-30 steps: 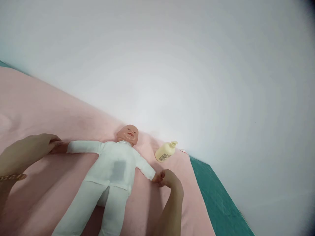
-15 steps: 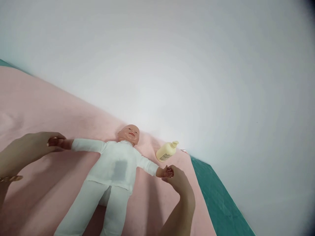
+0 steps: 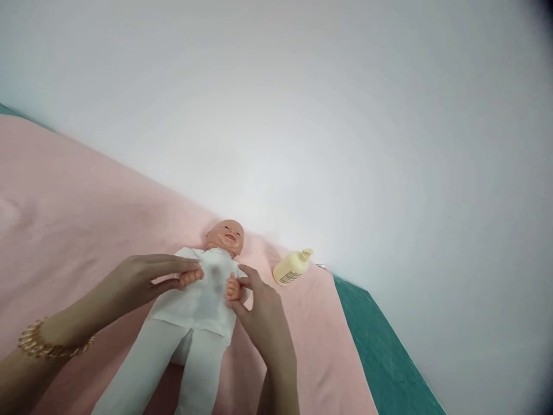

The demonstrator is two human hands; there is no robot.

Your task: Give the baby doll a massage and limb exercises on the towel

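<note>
The bald baby doll point(image 3: 201, 311), with a pinkish plastic head and hands and dressed in a white fabric top point(image 3: 173, 302) and white fabric trousers point(image 3: 142, 357), lies face up on a pink cloth point(image 3: 322, 346). Its long axis runs from the cloth's far edge toward the near side, slanting slightly left. The head points to the far edge; the legs point toward the person, slightly parted, and their lower ends are outside the view. A grey patch shows on the front of the top. Both doll arms are bent inward, bringing the small hands over the chest, a short gap apart.

The left hand point(image 3: 140, 276) grips the doll's hand on that side, fingers above and thumb below. The right hand point(image 3: 264, 308) grips the doll's other hand between thumb and fingers. A gold-coloured beaded bracelet point(image 3: 56, 341) encircles the left wrist.

A pale yellow plastic pump bottle point(image 3: 290, 268) is located near the cloth's far right corner, nozzle end toward that corner. Beyond the cloth's right edge, a green surface point(image 3: 389, 351) is exposed. A plain white wall point(image 3: 302, 127) borders the far edge.
</note>
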